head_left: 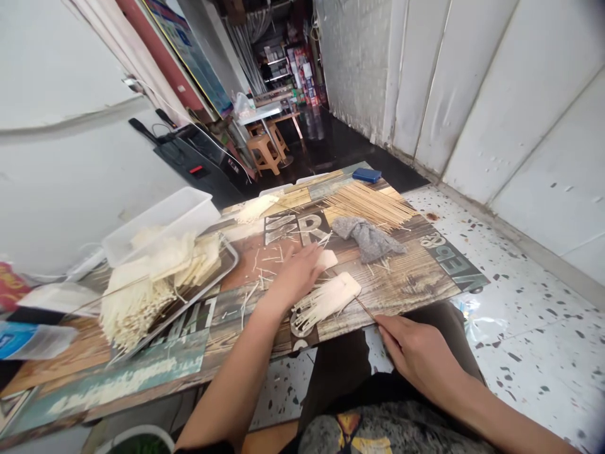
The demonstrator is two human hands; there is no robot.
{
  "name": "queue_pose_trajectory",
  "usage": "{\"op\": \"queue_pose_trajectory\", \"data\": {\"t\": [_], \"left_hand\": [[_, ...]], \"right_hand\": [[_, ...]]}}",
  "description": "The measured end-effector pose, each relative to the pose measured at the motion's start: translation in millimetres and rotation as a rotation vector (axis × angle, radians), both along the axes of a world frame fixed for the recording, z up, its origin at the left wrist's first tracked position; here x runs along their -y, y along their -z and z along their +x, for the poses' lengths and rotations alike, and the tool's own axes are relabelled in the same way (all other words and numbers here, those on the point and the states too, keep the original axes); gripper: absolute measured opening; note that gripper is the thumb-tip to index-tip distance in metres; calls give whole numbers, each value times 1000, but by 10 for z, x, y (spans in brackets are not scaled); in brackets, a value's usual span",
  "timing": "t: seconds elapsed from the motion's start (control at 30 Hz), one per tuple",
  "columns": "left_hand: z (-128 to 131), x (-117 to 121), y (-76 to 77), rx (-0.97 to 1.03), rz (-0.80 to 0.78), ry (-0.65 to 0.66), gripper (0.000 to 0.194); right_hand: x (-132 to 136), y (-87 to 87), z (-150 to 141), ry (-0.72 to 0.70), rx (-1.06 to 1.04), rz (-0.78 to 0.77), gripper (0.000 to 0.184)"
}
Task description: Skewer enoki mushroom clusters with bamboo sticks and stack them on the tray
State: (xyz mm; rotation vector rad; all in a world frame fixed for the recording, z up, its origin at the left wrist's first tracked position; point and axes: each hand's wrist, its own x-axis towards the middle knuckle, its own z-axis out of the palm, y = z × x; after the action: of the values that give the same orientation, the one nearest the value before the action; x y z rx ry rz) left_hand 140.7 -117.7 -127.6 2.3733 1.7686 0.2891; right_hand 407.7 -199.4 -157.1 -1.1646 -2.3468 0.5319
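My right hand (416,343) pinches a thin wooden skewer (365,308) near the front edge of the table. The skewer's far end runs into a flat bundle of enoki mushrooms (328,297), its cut base to the right and its stems fanned to the left. My left hand (297,271) lies palm down just beyond it, fingers stretched over a second enoki piece (327,259) that is partly covered. To the left, a metal tray (229,255) carries a heap of flattened enoki bundles (142,296).
Many loose skewers (371,205) lie at the far right beside a grey cloth (368,239) and a blue box (367,174). A white plastic tub (161,227) stands behind the tray. Another enoki piece (258,208) and stray strands lie on the patterned table (416,271).
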Motion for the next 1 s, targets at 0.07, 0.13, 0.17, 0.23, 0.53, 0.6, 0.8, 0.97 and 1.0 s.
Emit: {"op": "queue_pose_trajectory", "data": {"t": [0.07,0.13,0.17,0.23,0.53,0.6,0.8,0.97,1.0], "left_hand": [[-60,26,-24,-134,52,34,42],[-87,25,1,-167,50,116,43],[-89,20,28,-146,27,157,44],[-80,11,90,-80,-18,189,46],[-105,22,184,40,-38,158,48],[-106,20,193,45,-29,160,47],[-105,18,206,18,-43,157,47],[-102,18,211,11,-39,160,47],[-99,18,208,10,-38,158,47]], "right_hand": [[16,22,13,-1,-16,32,31],[22,45,18,1,-33,84,32],[21,54,20,2,-39,106,33],[17,66,23,-3,-50,128,36],[-24,89,25,-22,-9,119,39],[-24,95,25,-27,-15,119,39],[-2,98,28,-37,-54,110,39],[-17,118,24,-40,-35,88,39],[-22,122,24,-39,-27,92,39]]}}
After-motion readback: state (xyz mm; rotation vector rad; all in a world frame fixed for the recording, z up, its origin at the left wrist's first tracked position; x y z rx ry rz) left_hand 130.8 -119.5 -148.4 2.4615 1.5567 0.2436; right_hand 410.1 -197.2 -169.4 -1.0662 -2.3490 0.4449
